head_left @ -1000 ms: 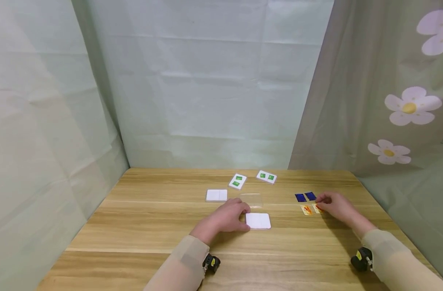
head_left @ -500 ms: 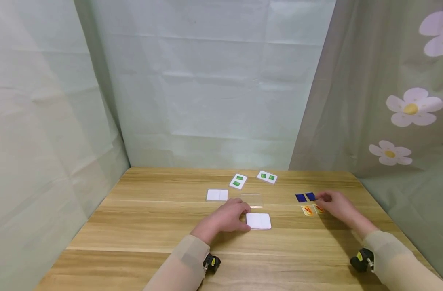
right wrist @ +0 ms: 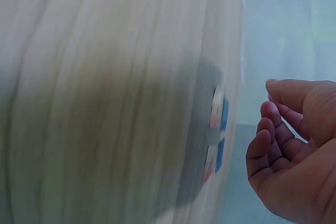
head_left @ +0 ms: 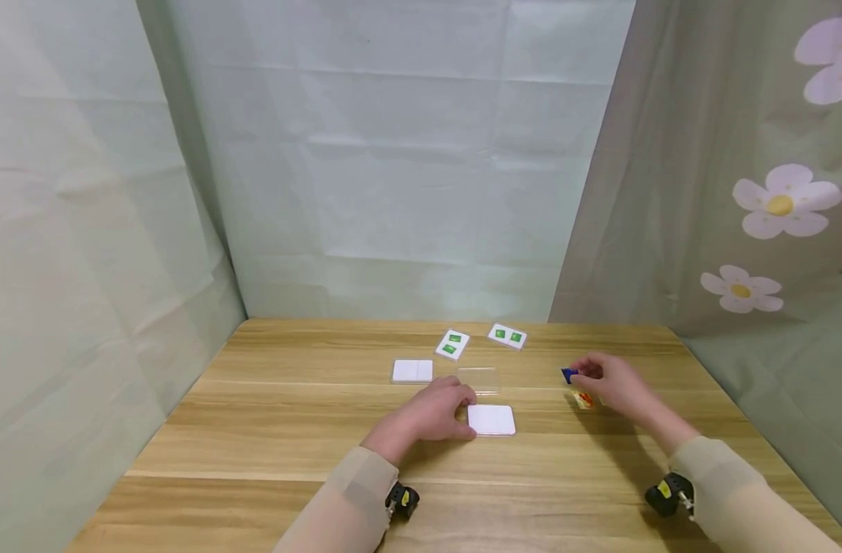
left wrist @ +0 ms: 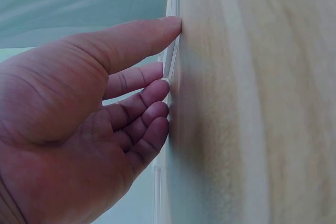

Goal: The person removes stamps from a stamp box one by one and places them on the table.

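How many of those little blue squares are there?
2. The right wrist view shows both on the table: one blue square higher in the picture, the other blue square lower. The head view hides one behind the right hand.

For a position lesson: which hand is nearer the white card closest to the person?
Left. The left hand is at the left edge of the white card; the right hand hovers to its right, above blue pieces and yellow pieces.
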Motion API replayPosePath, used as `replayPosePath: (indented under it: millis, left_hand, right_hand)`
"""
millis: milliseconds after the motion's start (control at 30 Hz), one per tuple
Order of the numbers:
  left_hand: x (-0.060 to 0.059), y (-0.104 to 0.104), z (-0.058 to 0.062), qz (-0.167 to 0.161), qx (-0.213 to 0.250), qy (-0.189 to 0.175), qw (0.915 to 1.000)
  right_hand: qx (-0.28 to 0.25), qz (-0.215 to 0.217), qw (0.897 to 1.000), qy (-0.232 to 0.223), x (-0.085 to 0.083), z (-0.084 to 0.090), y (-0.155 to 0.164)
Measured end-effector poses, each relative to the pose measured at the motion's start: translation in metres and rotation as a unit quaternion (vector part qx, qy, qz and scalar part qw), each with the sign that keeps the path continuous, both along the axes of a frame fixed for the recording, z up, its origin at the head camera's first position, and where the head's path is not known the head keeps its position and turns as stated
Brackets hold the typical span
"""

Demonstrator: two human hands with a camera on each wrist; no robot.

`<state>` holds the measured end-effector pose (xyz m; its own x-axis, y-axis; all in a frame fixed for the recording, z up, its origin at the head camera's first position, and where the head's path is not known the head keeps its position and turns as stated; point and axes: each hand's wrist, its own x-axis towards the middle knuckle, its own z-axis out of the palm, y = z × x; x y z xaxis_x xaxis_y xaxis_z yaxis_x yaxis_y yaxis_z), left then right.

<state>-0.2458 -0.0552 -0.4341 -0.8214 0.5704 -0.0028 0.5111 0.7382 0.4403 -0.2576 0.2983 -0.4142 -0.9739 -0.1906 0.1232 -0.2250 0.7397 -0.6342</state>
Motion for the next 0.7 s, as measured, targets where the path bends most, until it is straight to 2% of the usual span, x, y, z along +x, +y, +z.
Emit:
replayPosePath:
  millis: [567, 700]
  left_hand:
    - [-0.001, -0.002, -0.002, -0.005, 0.001, 0.009, 0.9999]
    - [-0.002, -0.001, -0.003, -0.01, 0.0, 0.013, 0.9999]
  right_hand:
    - [-0.016, 0.063, 0.998, -0.003, -0.011, -0.004, -0.053]
    - [-0.024, 0.077, 0.997, -0.016, -0.014, -0.006, -0.062]
